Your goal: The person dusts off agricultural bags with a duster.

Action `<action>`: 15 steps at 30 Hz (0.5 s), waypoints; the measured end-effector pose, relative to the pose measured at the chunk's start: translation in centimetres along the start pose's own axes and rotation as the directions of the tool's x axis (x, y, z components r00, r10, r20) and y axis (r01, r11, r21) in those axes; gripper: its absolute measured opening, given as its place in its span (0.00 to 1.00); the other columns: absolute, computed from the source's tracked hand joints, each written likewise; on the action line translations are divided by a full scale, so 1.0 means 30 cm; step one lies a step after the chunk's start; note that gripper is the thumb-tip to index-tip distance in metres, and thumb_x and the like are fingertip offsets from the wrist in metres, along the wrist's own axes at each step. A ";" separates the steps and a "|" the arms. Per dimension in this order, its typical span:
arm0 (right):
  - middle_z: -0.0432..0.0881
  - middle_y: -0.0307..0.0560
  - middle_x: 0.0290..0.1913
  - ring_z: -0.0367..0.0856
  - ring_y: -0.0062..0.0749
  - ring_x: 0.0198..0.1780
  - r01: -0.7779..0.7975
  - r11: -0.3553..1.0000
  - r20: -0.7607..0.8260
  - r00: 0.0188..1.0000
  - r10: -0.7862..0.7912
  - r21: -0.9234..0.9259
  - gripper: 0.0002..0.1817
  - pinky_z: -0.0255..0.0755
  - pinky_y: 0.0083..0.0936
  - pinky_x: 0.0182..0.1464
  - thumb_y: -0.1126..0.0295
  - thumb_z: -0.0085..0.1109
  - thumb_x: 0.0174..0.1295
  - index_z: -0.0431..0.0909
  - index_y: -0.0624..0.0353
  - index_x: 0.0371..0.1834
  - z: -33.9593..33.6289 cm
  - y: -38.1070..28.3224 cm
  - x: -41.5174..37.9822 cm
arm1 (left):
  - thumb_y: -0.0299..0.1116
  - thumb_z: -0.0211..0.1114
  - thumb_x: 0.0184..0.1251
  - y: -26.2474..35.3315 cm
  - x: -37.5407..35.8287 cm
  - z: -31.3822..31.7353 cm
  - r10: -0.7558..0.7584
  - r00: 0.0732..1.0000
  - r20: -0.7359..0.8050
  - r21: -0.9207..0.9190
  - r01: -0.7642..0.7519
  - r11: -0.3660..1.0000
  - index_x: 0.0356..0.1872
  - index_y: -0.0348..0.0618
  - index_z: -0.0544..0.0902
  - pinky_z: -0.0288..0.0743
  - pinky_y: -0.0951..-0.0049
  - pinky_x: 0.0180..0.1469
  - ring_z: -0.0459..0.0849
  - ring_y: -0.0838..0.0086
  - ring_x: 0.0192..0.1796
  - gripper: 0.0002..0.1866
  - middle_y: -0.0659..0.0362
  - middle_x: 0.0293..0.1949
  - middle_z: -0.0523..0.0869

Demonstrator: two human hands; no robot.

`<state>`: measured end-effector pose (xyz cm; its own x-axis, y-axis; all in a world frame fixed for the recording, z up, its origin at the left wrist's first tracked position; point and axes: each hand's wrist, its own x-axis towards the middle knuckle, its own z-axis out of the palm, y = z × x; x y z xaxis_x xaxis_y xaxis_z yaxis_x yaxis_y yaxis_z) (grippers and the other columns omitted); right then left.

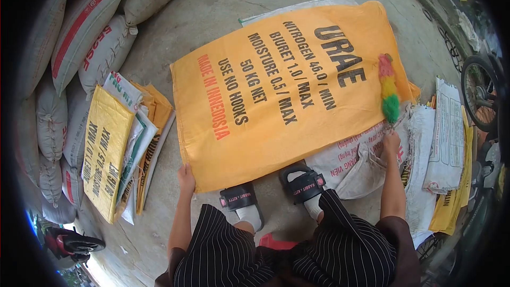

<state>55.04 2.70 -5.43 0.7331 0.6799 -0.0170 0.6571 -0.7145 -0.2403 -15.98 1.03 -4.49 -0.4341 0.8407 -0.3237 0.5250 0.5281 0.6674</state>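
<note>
A large yellow woven sack [265, 146] printed "URAE" lies flat on the ground in front of my feet. My left hand [186, 177] is closed on its near left edge, close to the corner. My right hand [392, 142] is closed around the handle end of a duster [390, 107] with pink, yellow and green bristles. The bristles rest across the right part of the sack. Beneath and beside the yellow sack, a white sack with red print [355, 160] shows, partly covered and crumpled.
Filled sacks [79, 34] are piled at the left. Nearer stands a stack of folded empty sacks [109, 149]; more flat sacks [445, 133] lie at the right. A wheel [481, 93] is at the right edge, and part of a motorbike [69, 243] at the lower left.
</note>
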 end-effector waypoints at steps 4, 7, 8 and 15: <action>0.77 0.64 0.29 0.74 0.61 0.34 0.075 0.969 -0.201 0.979 -0.027 0.236 0.18 0.65 0.47 0.36 0.62 0.38 0.63 0.75 0.66 0.31 0.088 -0.152 -0.003 | 0.40 0.47 0.69 -0.003 -0.042 0.003 -0.010 0.999 0.047 -0.017 0.011 1.000 0.30 0.29 0.76 0.68 0.71 0.33 0.76 0.76 0.29 0.20 0.53 0.23 0.79; 0.72 0.64 0.21 0.71 0.61 0.26 0.336 0.793 -0.062 0.933 -0.356 0.507 0.14 0.60 0.47 0.27 0.66 0.39 0.63 0.67 0.64 0.25 0.073 -0.495 -0.300 | 0.40 0.48 0.68 0.018 -0.086 0.019 -0.084 0.984 0.156 -0.057 0.094 0.994 0.27 0.30 0.76 0.67 0.72 0.30 0.74 0.77 0.27 0.20 0.55 0.21 0.78; 0.71 0.63 0.20 0.71 0.61 0.26 0.390 0.734 0.039 0.870 -0.492 0.556 0.12 0.60 0.48 0.27 0.66 0.41 0.63 0.66 0.63 0.26 0.088 -0.574 -0.413 | 0.39 0.48 0.67 0.030 -0.103 0.019 -0.068 0.970 0.233 -0.100 0.093 0.991 0.24 0.30 0.75 0.66 0.72 0.28 0.72 0.79 0.25 0.20 0.57 0.19 0.77; 0.77 0.49 0.19 0.78 0.43 0.21 0.881 0.289 0.341 0.159 -0.926 0.375 0.07 0.70 0.38 0.22 0.67 0.45 0.57 0.69 0.57 0.28 0.213 -0.739 -0.756 | 0.35 0.52 0.58 -0.155 -0.105 0.042 0.109 0.993 0.053 -0.033 -0.108 0.994 0.10 0.34 0.66 0.54 0.69 0.19 0.62 0.82 0.18 0.20 0.65 0.10 0.65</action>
<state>22.72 4.17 -5.90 -0.5522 0.8262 -0.1115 0.7698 0.4539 -0.4488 -16.11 -3.92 -7.41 -0.3345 0.8985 -0.2843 0.5445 0.4305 0.7198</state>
